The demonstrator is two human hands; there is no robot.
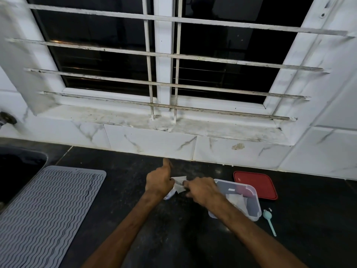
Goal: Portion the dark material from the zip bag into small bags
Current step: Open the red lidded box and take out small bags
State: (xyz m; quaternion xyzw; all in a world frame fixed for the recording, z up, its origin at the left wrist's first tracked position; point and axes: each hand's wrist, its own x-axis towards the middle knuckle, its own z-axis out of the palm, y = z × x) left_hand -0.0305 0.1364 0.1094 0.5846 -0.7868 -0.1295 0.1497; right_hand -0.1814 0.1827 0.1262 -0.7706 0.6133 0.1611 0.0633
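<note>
Forearms reach to bench (123, 192) centre: left hand (159, 180) & right hand (201, 190) pinch small clear bag (179, 183) btwn them, fingers curled; clear tub (251, 202) at bag's 3 o'clock, teal spoon (269, 221) at 4

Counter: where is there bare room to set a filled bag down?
Bare counter lies between the grey mat and the left hand, and along the wall tiles behind the small bag both hands hold. Front right, past the spoon, is also bare. It is crowded by the right hand: tub, red lid and spoon sit close together.
</note>
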